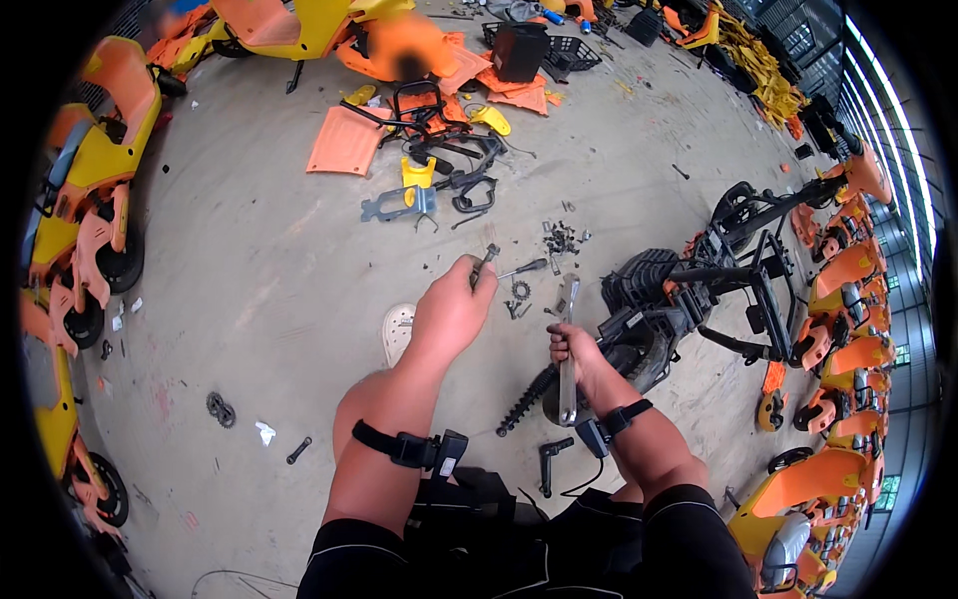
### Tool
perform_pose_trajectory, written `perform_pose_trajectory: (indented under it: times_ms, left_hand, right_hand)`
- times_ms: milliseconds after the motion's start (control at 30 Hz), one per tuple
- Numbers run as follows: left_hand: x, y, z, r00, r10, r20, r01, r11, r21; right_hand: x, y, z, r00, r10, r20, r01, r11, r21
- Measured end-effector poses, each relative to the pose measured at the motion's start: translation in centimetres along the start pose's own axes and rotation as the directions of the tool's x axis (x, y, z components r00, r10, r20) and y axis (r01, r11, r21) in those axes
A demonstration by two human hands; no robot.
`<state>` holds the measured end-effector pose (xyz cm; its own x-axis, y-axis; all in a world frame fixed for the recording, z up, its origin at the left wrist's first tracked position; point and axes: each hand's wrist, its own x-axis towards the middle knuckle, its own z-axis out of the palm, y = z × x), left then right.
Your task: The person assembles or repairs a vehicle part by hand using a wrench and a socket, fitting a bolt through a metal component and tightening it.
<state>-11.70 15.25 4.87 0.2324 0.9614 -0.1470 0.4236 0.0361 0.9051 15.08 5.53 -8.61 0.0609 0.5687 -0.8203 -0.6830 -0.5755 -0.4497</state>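
Note:
My left hand (454,299) is closed, with a short metal bolt (491,253) sticking up between thumb and fingers. In my right hand (572,346) is a long silver wrench (568,384), gripped around its shaft and pointing away from me. Just past the left hand a screwdriver (529,268) lies on the floor beside a small toothed ring (521,290). A pile of small screws and fasteners (562,240) sits a little farther off. To the right of my right hand lies a stripped black scooter frame (689,290) with a coil-spring shock absorber (526,401) close by.
Orange panels (346,140), black brackets and a flat metal plate (394,204) are scattered ahead. Yellow and orange scooters (100,190) line the left, and more scooters (848,349) the right. A chain coil (221,409) and a black handle-like part (554,461) lie nearer me.

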Motion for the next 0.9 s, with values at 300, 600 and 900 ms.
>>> perform_pose_trajectory:
  times_ms: [300, 600, 900]
  left_hand:
    - [-0.3, 0.4, -0.1, 0.998, -0.053, 0.041, 0.052, 0.998, 0.029]
    - [-1.5, 4.5, 6.1, 0.921, 0.132, 0.367, -0.229, 0.945, 0.234]
    - [-3.4, 4.3, 10.9, 0.848, 0.047, 0.529, -0.200, 0.951, 0.236]
  right_hand:
    - [-10.4, 4.1, 1.4, 0.864, -0.481, 0.151, 0.503, 0.841, -0.197]
    - [-17.1, 2.2, -4.2, 0.463, -0.847, 0.260, 0.849, 0.340, -0.405]
    - [-15.9, 2.8, -5.5, 0.718, -0.686, 0.115, 0.398, 0.270, -0.876]
